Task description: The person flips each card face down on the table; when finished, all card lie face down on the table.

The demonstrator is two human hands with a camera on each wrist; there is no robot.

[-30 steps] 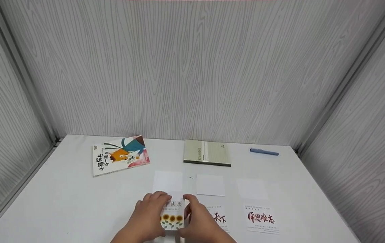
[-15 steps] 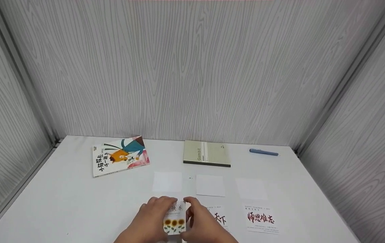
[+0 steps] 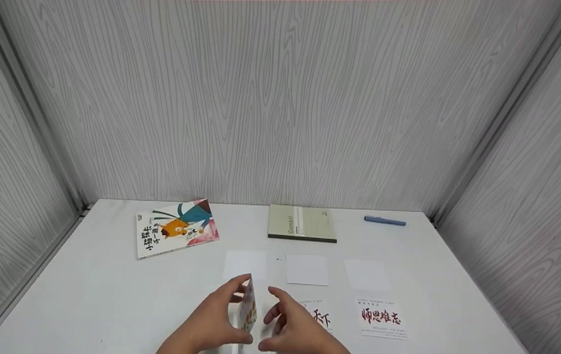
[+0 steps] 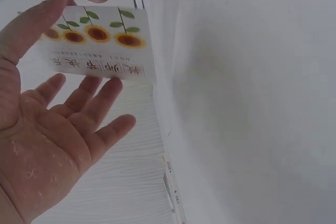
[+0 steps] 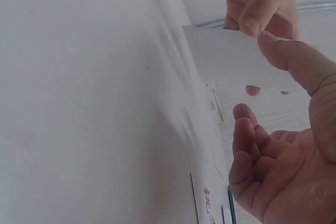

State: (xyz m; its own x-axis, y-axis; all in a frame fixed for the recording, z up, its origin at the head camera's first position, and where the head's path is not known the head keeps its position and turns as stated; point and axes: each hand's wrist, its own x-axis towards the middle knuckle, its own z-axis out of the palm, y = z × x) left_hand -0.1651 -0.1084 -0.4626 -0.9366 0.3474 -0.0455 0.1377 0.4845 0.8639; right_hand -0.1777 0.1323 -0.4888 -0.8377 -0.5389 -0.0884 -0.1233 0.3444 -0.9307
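Observation:
A small white card (image 3: 248, 309) printed with sunflowers and Chinese writing stands on edge near the table's front. My left hand (image 3: 210, 318) pinches it by opposite edges, thumb on one and fingertips on the other. In the left wrist view, the printed face of the card (image 4: 100, 51) is turned towards the palm; in the right wrist view the card (image 5: 220, 51) shows its blank back. Just right of it, my right hand (image 3: 296, 325) has its thumb and fingers spread apart and loosely bent, holding nothing. It partly covers a card with red writing (image 3: 320, 318).
Another card with red writing (image 3: 381, 318) lies at the right. Behind are white paper squares at left (image 3: 245, 264), middle (image 3: 307, 269) and right (image 3: 366, 274). Along the back lie a picture book (image 3: 177, 228), a green notebook (image 3: 302, 223) and a blue pen (image 3: 385, 221).
The sunflower card has turned from facing up between both hands to nearly edge-on in the left hand. My right hand has let go of its edge.

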